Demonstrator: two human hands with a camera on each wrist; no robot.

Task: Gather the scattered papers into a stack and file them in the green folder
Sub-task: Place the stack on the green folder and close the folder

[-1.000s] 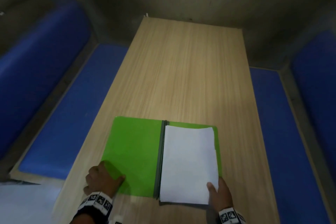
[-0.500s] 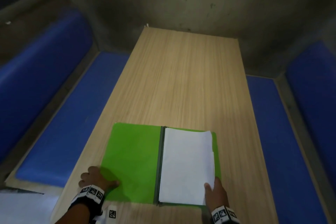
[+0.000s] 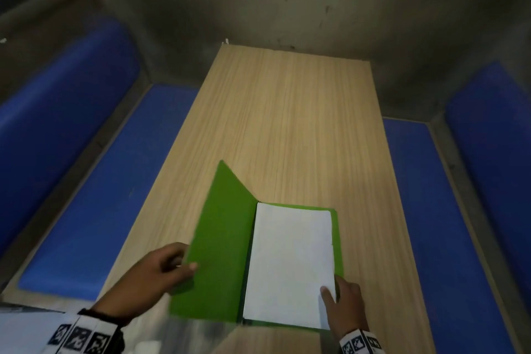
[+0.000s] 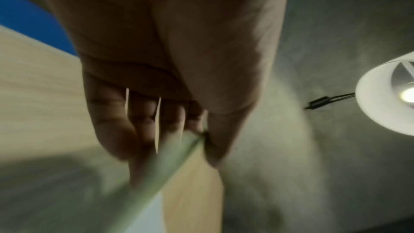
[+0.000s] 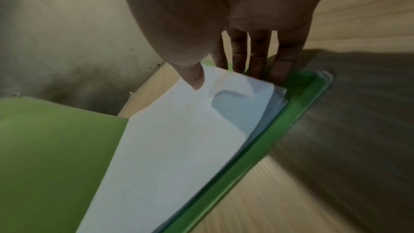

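The green folder (image 3: 224, 253) lies near the front edge of the wooden table (image 3: 287, 123), with its left cover raised at a slant. My left hand (image 3: 188, 263) pinches that cover's outer edge between thumb and fingers; the left wrist view shows the thin green edge (image 4: 179, 150) in the pinch of the left hand (image 4: 202, 135). A white paper stack (image 3: 290, 264) rests on the folder's right half. My right hand (image 3: 333, 293) presses its near right corner: the thumb (image 5: 197, 81) lies on the paper (image 5: 179, 139) and straight fingers (image 5: 257, 63) touch the folder's green margin (image 5: 298, 95).
Blue padded benches run along the left (image 3: 100, 195) and right (image 3: 431, 210) sides of the table. A grey wall (image 3: 287, 3) closes off the far end. A white lamp (image 4: 385, 98) hangs overhead. The far half of the tabletop shows bare wood.
The left cover lay flat on the table before; my left hand has now lifted it off the table towards the papers. My right hand stays at the paper's near right corner.
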